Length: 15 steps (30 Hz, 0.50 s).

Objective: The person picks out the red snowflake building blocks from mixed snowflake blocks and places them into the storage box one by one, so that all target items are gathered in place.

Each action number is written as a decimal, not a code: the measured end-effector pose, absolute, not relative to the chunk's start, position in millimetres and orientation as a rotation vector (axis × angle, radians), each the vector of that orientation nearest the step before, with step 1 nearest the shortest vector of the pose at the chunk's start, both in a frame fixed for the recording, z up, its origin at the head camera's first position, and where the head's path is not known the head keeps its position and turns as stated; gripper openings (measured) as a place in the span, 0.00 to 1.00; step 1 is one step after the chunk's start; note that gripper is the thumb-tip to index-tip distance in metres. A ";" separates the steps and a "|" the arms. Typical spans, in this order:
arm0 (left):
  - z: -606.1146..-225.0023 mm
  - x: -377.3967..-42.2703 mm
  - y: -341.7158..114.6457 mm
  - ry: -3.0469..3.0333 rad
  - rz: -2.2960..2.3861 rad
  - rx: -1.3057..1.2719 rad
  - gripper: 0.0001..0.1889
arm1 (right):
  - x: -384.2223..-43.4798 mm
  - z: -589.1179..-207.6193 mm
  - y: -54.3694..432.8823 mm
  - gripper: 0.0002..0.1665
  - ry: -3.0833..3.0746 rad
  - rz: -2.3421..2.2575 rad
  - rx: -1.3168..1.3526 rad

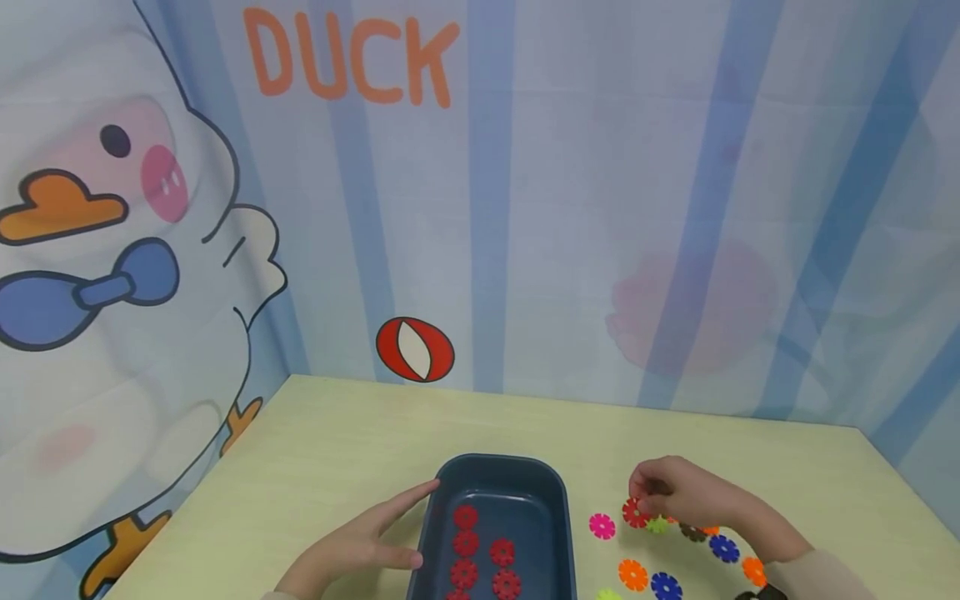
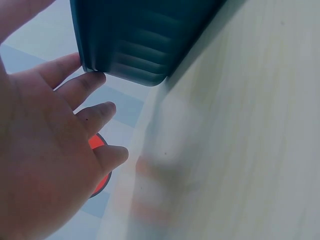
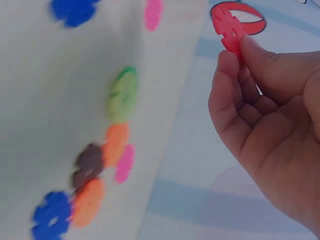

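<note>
Between thumb and fingers, my right hand [image 1: 693,493] pinches a red notched plastic disc [image 3: 229,30], a snowflake building piece, raised above the table in the right wrist view. My left hand [image 1: 351,542] rests its spread, mostly straight fingers against the left side of a dark blue tray [image 1: 562,533]. Fingertips [image 2: 95,79] meet the tray's outer wall in the left wrist view. Inside the tray lie several red discs [image 1: 502,552] in two rows, the nearest cut off by the frame's lower edge.
Loose discs lie right of the tray: pink [image 1: 602,526], orange [image 1: 633,575], blue [image 1: 724,548], brown [image 1: 693,532] and green [image 1: 657,525]. A small black object [image 1: 768,592] shows at the bottom edge. Behind the pale table [image 1: 360,417] hangs a printed duck curtain [image 1: 555,208].
</note>
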<state>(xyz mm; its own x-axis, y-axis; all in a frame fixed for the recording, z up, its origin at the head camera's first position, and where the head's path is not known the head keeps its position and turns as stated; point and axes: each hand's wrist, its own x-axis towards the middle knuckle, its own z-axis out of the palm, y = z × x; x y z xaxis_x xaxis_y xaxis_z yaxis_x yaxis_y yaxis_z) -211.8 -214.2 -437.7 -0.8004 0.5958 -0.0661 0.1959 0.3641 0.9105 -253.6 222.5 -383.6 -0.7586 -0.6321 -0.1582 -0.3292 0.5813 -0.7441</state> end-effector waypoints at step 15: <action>-438.9 -212.9 -214.3 2.225 1.434 0.677 0.44 | -260.2 -358.3 140.6 0.02 2.351 -1.042 -1.012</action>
